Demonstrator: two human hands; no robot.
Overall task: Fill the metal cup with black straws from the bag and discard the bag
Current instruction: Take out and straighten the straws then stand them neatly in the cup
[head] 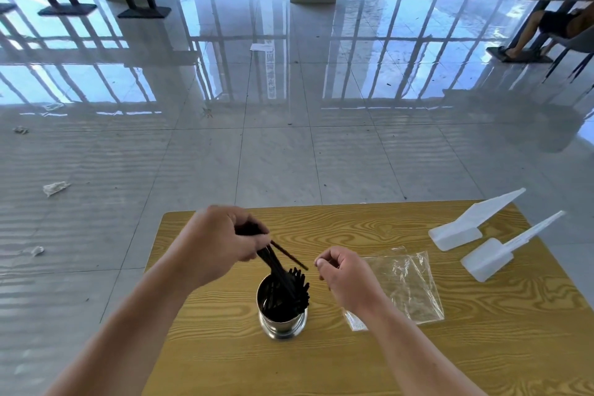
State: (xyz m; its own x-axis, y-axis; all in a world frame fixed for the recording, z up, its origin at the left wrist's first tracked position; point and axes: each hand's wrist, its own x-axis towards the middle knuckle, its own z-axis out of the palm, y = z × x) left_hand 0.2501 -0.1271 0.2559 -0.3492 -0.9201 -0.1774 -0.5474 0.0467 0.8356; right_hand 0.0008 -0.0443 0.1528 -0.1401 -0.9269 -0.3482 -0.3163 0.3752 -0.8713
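Gripping a bundle of black straws (279, 268), the person's left hand (221, 241) hovers above a metal cup (283, 320) at about ten o'clock from it. Its fingers (257, 239) are curled tight round the upper ends of the straws, and the lower ends slant down into the cup's mouth. One straw splays away from the bundle, pointing toward four o'clock. More black straws already stand in the cup, leaning against its rim on the three o'clock side.

The cup stands upright on a yellow wood-grain worktop (353, 225), near the middle of its width.

The right hand (345, 278) hangs just beside the cup at two o'clock, apart from it. Its fingers are loosely curled, thumb near forefinger, with nothing seen between them.

A clear plastic bag (408, 289) lies flat and crumpled on the worktop at three o'clock from the cup, partly under the right wrist.

Two white plastic pieces (463, 230) (491, 257), each with a blocky end and a long tapering handle, lie side by side at two o'clock, near the worktop's far right corner.

Beyond, a glossy tiled floor (289, 151) carries scraps of crumpled paper (55, 188) at nine o'clock.
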